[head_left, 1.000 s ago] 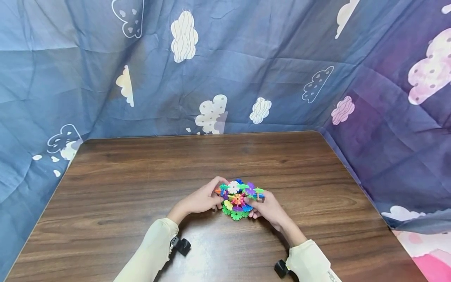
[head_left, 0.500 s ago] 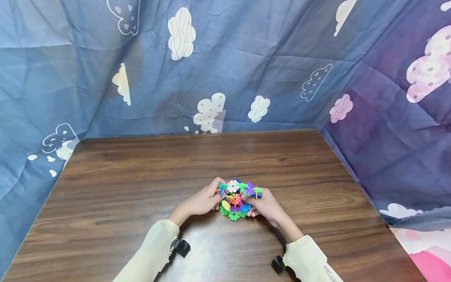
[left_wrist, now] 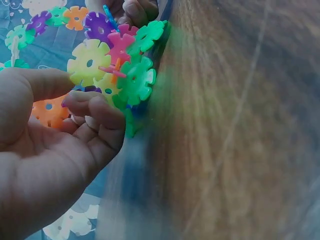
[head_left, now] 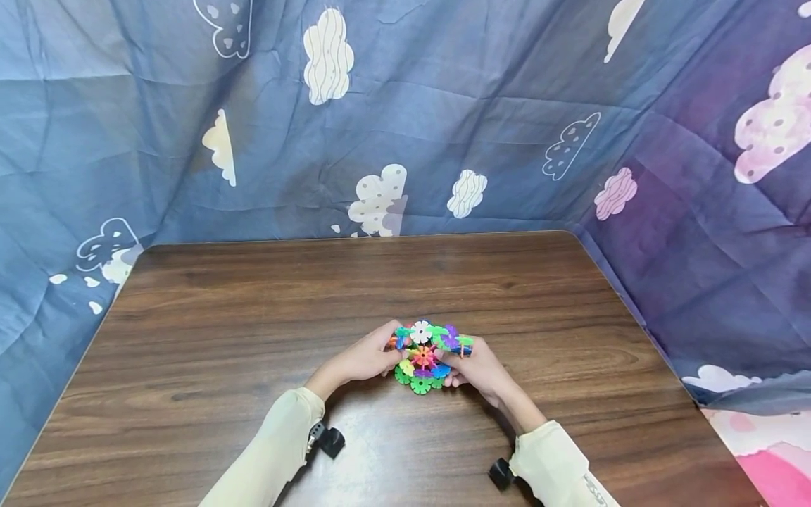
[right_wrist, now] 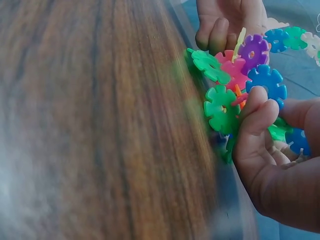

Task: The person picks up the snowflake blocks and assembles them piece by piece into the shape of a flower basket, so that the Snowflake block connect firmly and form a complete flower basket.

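Observation:
A model of interlocking plastic snowflake discs point(head_left: 422, 357) in many colours stands at the near middle of the table, held between both hands. My left hand point(head_left: 360, 360) grips its left side with thumb and curled fingers. In the left wrist view the thumb and fingertips meet beside a yellow disc point(left_wrist: 89, 62), above an orange disc point(left_wrist: 50, 114). My right hand point(head_left: 486, 372) holds the right side. The right wrist view shows its thumb and fingers pinching by a blue disc point(right_wrist: 266, 84). Green discs point(right_wrist: 222, 109) form the base. The fingers hide some joints.
The brown wooden table point(head_left: 266, 303) reaches back to a blue cloud-print cloth point(head_left: 279, 141), with purple cloth point(head_left: 697, 246) along the right. Black wrist cameras point(head_left: 331, 442) sit at both cuffs, low over the table.
The left thumb has slid slightly further in over the model's left side. Both hands keep their places on it; the head view has shifted a little.

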`<act>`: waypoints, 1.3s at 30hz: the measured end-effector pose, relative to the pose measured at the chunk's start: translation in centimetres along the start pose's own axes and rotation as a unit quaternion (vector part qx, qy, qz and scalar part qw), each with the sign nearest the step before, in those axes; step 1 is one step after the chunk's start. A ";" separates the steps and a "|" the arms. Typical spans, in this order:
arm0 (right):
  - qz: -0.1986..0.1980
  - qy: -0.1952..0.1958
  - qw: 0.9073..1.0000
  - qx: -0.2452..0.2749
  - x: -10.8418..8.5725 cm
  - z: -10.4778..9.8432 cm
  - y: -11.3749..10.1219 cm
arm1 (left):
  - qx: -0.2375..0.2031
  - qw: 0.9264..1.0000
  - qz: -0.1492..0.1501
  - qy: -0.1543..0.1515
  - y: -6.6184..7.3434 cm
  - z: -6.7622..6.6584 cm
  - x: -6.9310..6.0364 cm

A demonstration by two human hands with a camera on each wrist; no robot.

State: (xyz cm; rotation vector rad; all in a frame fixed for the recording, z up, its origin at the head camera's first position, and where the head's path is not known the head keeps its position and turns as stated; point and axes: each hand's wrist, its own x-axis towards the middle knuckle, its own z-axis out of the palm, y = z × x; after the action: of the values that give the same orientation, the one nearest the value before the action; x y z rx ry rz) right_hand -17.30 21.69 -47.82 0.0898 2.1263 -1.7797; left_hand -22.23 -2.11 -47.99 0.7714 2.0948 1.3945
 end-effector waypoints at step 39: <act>-0.131 0.006 0.971 -0.198 -2.3 -3.3 -2.2 | -0.084 0.996 0.021 0.024 -0.6 0.0 -0.4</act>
State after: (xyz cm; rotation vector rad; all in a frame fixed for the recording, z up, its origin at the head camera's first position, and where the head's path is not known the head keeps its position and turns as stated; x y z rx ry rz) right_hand -16.52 24.81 -44.60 -0.2962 2.5535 -1.4424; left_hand -22.04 -2.61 -48.50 0.7241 1.9756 1.6041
